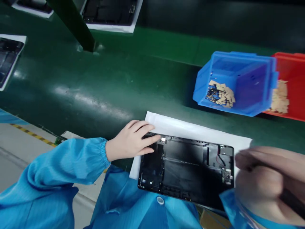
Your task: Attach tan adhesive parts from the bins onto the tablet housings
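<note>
An opened black tablet housing [183, 162], its inner side up, lies on a white sheet [188, 125] at the bench's near edge. My left hand [134, 140] rests on its upper left corner, fingers spread and touching the frame. Beyond the tablet's right edge is my right hand [267, 184], blurred by motion. Its fingers are closed around a dark slim tool [292, 202], whose kind I cannot make out. A thin cable [221, 159] and a small metallic board [227, 176] show inside the housing on the right.
A blue bin [252, 86] holding small tan pieces stands at the back right, beside a red bin [295, 89] with similar pieces. Other tablet housings on white sheets lie at the left [9, 60] and top [109, 12]. A dark green post [73, 25] rises from the bench.
</note>
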`<state>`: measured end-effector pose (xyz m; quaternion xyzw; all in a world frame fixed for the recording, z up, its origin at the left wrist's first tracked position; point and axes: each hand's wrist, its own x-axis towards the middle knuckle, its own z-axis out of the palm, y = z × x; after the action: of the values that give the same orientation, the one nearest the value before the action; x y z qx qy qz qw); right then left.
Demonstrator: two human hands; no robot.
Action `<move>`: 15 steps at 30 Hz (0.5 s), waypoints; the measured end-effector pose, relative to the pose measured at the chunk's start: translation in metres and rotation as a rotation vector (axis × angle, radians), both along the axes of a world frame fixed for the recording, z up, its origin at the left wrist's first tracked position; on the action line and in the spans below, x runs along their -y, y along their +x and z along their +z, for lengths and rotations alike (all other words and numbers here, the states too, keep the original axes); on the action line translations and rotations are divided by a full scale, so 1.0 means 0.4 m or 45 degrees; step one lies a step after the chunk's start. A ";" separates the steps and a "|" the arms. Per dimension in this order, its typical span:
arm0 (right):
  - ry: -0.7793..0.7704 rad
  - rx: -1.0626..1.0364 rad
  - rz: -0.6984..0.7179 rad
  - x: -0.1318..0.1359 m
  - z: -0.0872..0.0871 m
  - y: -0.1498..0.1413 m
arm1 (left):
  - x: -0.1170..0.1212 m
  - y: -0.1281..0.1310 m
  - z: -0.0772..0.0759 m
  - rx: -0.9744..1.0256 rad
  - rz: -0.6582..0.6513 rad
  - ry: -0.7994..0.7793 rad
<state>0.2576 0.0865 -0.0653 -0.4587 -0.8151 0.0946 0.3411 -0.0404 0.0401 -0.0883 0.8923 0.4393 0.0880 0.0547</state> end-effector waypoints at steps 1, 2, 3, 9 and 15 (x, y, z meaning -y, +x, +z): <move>0.038 -0.067 -0.070 0.001 0.009 0.026 | -0.011 0.003 0.000 0.006 -0.015 0.026; 0.047 -0.137 -0.148 0.001 0.016 0.050 | -0.024 0.006 0.000 0.019 -0.034 0.047; 0.008 -0.177 -0.229 0.001 0.021 0.071 | -0.039 0.011 0.000 0.033 -0.046 0.056; -0.315 0.181 -0.261 -0.034 -0.004 0.194 | -0.117 0.052 0.015 -0.151 -0.013 -0.029; -0.052 0.179 -0.139 -0.089 -0.038 0.271 | -0.130 0.095 0.041 -0.295 -0.011 0.009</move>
<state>0.3661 0.1220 -0.0806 -0.5146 -0.8088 0.0599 0.2782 -0.0022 0.0919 -0.0721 0.8986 0.4385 -0.0147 0.0008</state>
